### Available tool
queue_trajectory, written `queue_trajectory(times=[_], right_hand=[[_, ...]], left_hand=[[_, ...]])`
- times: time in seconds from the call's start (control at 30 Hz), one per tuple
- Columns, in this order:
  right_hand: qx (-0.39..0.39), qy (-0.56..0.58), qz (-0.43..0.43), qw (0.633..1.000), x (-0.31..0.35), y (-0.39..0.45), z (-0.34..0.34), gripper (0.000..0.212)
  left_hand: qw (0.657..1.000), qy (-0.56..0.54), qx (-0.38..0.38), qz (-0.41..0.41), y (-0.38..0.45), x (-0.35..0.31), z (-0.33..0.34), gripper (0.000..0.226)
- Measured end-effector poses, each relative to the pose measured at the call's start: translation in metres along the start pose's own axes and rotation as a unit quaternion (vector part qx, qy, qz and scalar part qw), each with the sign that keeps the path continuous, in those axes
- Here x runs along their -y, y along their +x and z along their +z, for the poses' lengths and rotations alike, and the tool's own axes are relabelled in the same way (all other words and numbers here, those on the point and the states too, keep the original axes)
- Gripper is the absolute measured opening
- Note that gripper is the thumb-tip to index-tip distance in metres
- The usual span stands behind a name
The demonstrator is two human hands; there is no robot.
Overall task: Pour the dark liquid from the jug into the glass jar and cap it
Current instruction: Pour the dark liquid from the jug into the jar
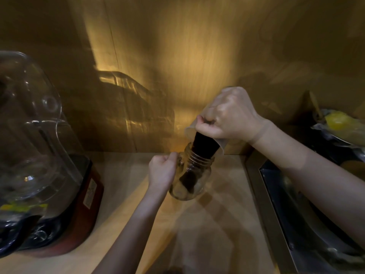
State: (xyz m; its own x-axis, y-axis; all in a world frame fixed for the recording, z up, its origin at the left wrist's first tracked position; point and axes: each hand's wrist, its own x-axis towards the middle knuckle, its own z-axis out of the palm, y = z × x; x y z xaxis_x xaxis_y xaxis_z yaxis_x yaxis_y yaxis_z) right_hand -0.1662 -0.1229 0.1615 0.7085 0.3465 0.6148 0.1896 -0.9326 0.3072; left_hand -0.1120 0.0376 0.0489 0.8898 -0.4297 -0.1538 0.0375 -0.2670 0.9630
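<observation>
A clear glass jar [195,175] with a threaded neck and a side handle stands on the wooden counter [217,224]. My left hand [163,171] grips its handle. My right hand [229,119] holds a translucent jug [219,149] tipped steeply over the jar's mouth. Dark liquid [205,144] fills the jug's lower end and streams into the jar, where a dark column reaches the bottom. No cap shows in view.
A blender [39,155] with a clear dome cover and red base stands at the left. A dark metal sink [308,214] lies at the right, with a foil-lined dish holding something yellow [339,121] behind it. A wooden wall backs the counter.
</observation>
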Motion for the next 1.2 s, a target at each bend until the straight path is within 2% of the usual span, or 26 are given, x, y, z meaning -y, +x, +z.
queue_trajectory(times=[0.83,1.2], right_hand=[[0.0,0.006,-0.024,1.0,0.002,0.011,0.0,0.046],[0.008,0.008,-0.032,0.999,-0.001,0.018,-0.001,0.046]], left_hand=[[0.999,-0.023,-0.029,-0.026,0.003,-0.001,-0.001,0.042],[0.998,-0.052,0.018,-0.027,0.002,-0.007,-0.005,0.039]])
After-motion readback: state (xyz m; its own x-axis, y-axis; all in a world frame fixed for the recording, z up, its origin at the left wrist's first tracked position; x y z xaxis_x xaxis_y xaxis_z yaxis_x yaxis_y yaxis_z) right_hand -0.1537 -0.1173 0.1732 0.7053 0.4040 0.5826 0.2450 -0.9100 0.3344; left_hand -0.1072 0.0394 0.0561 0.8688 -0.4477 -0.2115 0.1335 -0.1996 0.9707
